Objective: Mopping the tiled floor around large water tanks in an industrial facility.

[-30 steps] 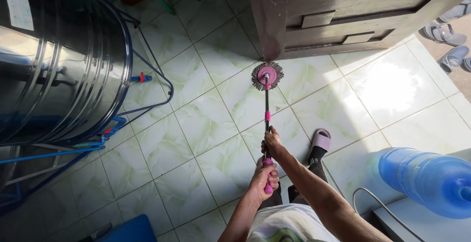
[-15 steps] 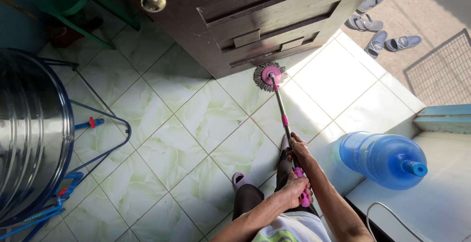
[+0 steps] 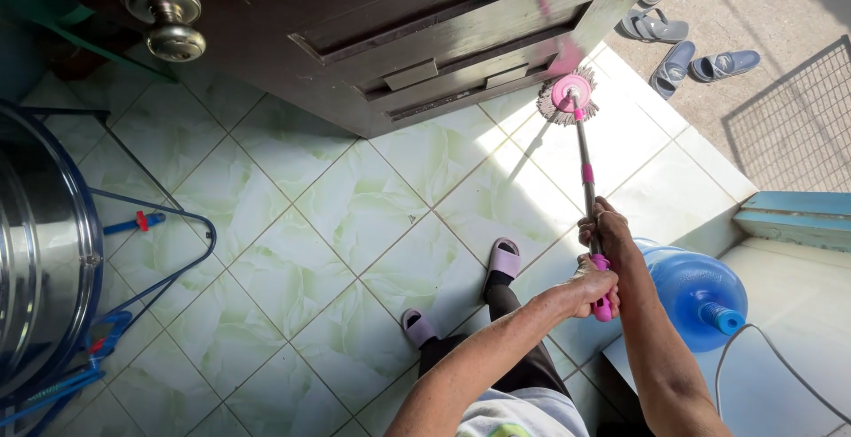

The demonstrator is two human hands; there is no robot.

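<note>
Both my hands grip a spin mop with a metal pole and pink fittings. My left hand point(image 3: 589, 288) closes around the pink end of the handle point(image 3: 603, 306). My right hand point(image 3: 606, 227) holds the pole just below it, toward the floor. The round mop head point(image 3: 567, 97), pink on top with grey strands, rests on a sunlit pale green floor tile beside the lower edge of a dark wooden door point(image 3: 417, 38). My feet wear purple slippers point(image 3: 503, 258) on the tiles under my arms.
A blue water jug point(image 3: 700, 291) lies by my right arm, with a grey cable point(image 3: 767, 348) near it. A steel tank point(image 3: 40, 251) on a blue frame stands at left. Sandals point(image 3: 674, 25) lie outside, and a wire mesh gate point(image 3: 798, 127) is at right.
The mop head has moved along the door's lower edge toward the sunlit doorway. My view has swung right, so the tank slid left and the jug and sandals came nearer.
</note>
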